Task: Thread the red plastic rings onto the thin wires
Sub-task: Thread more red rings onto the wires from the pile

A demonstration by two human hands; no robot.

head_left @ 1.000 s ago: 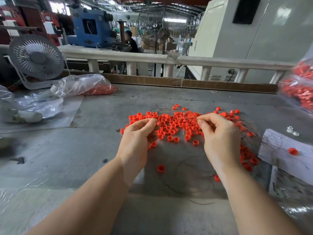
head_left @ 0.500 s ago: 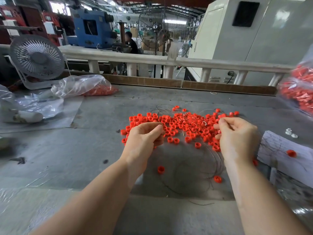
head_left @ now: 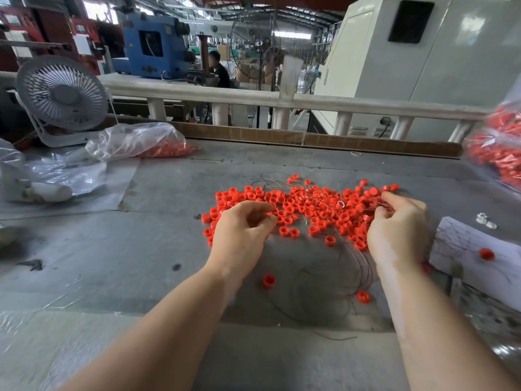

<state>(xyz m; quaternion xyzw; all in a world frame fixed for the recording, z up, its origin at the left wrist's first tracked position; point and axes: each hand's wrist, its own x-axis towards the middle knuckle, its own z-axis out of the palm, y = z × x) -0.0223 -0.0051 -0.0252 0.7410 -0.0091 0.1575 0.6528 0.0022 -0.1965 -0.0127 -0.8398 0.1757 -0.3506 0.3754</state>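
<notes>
A heap of red plastic rings [head_left: 307,204] lies spread on the grey table [head_left: 112,249], tangled with thin wires [head_left: 352,266] that loop toward the near edge. My left hand [head_left: 242,232] hovers at the heap's left side, fingers curled with thumb and forefinger close together; I cannot make out what they pinch. My right hand [head_left: 397,227] is at the heap's right side, its fingers curled round a bunch of thin wires among the rings. Loose single rings [head_left: 268,280] lie nearer to me.
A small white fan [head_left: 60,94] stands at the back left beside a clear bag of red rings [head_left: 158,145]. More bagged rings [head_left: 499,153] sit at the right edge. White paper [head_left: 476,249] lies right of my right hand. A rail [head_left: 282,100] borders the table's far side.
My right hand has moved right and nearer, from the heap's middle to its right side, dragging wires with it. My left hand has stayed at the heap's left side.
</notes>
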